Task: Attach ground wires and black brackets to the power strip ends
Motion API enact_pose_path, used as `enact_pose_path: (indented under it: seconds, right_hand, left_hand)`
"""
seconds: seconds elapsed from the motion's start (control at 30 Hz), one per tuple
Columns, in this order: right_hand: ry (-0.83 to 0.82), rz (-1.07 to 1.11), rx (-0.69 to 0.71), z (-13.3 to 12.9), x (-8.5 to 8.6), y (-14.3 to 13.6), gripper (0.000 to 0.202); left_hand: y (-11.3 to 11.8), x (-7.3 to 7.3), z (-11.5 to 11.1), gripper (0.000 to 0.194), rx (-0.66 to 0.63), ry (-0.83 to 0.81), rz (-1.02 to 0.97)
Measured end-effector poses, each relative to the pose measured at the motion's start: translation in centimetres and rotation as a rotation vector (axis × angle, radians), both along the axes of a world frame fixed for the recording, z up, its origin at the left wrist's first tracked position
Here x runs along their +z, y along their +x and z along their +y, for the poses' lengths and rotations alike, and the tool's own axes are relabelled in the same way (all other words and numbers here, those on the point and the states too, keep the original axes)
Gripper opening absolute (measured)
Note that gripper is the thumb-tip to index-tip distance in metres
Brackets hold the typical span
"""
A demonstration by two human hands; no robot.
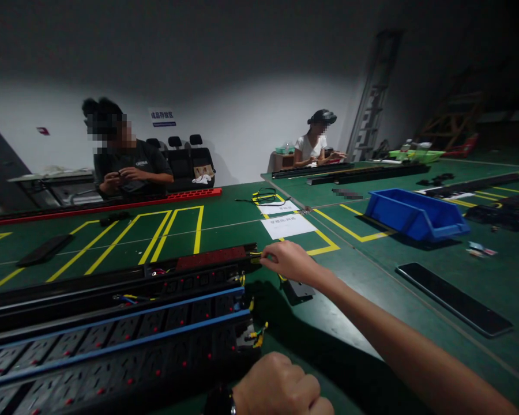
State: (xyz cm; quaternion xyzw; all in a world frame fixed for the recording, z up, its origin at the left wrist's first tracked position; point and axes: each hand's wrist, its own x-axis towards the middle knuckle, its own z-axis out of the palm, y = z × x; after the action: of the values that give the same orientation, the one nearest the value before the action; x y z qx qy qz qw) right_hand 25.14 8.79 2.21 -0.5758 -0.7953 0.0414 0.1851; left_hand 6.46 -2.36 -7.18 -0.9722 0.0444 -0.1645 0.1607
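Several long black power strips with red switches lie side by side at the left. Coloured wires stick out of their right ends. My right hand (pixel 289 262) is closed in a pinch at the end of the farthest strip (pixel 211 256), on a thin wire (pixel 255 254) there. Below that hand a small grey end plate (pixel 300 290) rests on the table. At the bottom, my left hand (pixel 281 387) is curled into a fist beside the end of the nearest strip (pixel 155 369); its fingertips are hidden, so I cannot see what it holds. A dark watch is on that wrist.
A blue bin (pixel 415 216) and a phone (pixel 454 298) lie to the right on the green table. Paper labels (pixel 288 226) lie ahead. Two people (pixel 132 167) sit across the table, near a red rail (pixel 194 194) and black rails (pixel 367 174).
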Motion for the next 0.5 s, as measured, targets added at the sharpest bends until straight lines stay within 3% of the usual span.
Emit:
enact_pose_path:
  seconds: [0.07,0.23,0.37,0.5]
  right_hand:
    - [-0.06,-0.018,-0.086,-0.9,-0.5,3.4,0.016]
    - [-0.194,0.027,-0.081,-3.1,-1.9,9.5,0.016]
    - [-0.087,0.186,-0.191,-4.2,-2.5,11.6,0.033]
    - [0.028,0.471,-0.249,-4.8,-2.3,12.0,0.053]
  left_hand:
    - [-0.1,-0.1,0.0,0.032,0.017,-0.008,-0.005]
    - [0.0,-0.8,0.3,0.036,0.015,-0.06,-0.18]
    - [0.0,-0.7,0.3,0.037,0.051,-0.119,-0.2]
    - [-0.3,0.5,0.0,0.034,0.07,-0.172,-0.255]
